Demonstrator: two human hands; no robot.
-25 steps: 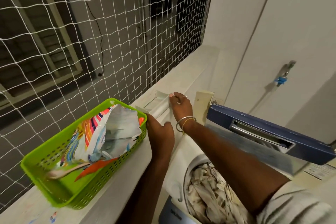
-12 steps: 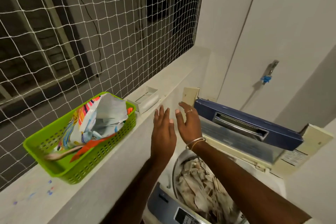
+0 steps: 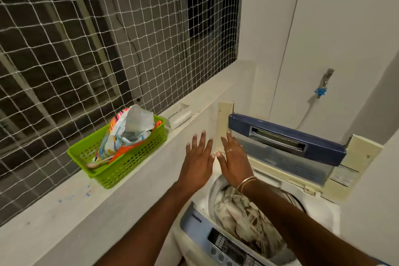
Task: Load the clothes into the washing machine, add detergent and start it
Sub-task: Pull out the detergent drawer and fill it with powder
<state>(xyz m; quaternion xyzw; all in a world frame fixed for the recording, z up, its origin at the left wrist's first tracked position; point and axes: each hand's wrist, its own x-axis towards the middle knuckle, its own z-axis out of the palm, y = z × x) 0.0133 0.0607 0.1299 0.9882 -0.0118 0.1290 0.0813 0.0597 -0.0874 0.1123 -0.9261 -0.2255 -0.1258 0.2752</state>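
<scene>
The top-loading washing machine stands below me with its blue-edged lid raised. Pale crumpled clothes fill its drum. A colourful detergent bag sits in a green basket on the window ledge. Just beyond the basket, a white detergent drawer lies on the ledge. My left hand and my right hand hover side by side above the drum's far left rim, fingers spread, holding nothing. The control panel is at the machine's near edge.
A white ledge runs along the left under a netted window. A tap with a blue fitting is on the wall behind the machine. White walls close in at the back and right.
Both hands have let go of the white drawer on the ledge and drawn back toward the machine, now held open above the drum. The view has pulled back.
</scene>
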